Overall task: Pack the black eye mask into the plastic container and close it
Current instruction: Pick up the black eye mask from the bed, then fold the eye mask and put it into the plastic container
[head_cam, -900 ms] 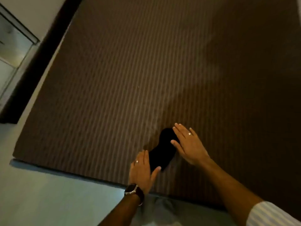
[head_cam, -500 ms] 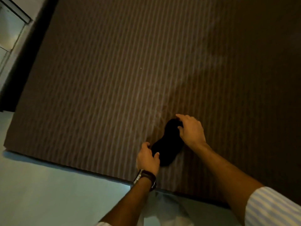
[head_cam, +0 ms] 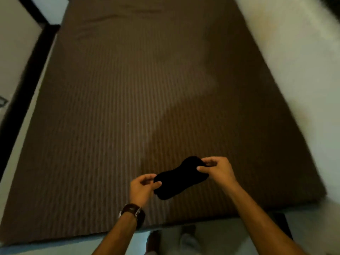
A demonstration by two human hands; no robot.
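The black eye mask (head_cam: 179,178) is stretched between my two hands just above the near part of a brown striped bed (head_cam: 128,107). My left hand (head_cam: 142,188), with a brown watch on its wrist, pinches the mask's lower left end. My right hand (head_cam: 217,169) pinches its upper right end. No plastic container shows in this view.
The bed's near edge (head_cam: 165,224) runs just below my wrists, with pale floor and my feet (head_cam: 187,238) beneath. A white wall (head_cam: 294,61) borders the bed on the right. A dark frame (head_cam: 27,74) and light floor lie to the left.
Both hands went from resting flat beside the mask to pinching its ends and lifting it. The view has swung, so more of the bed and the right wall show.
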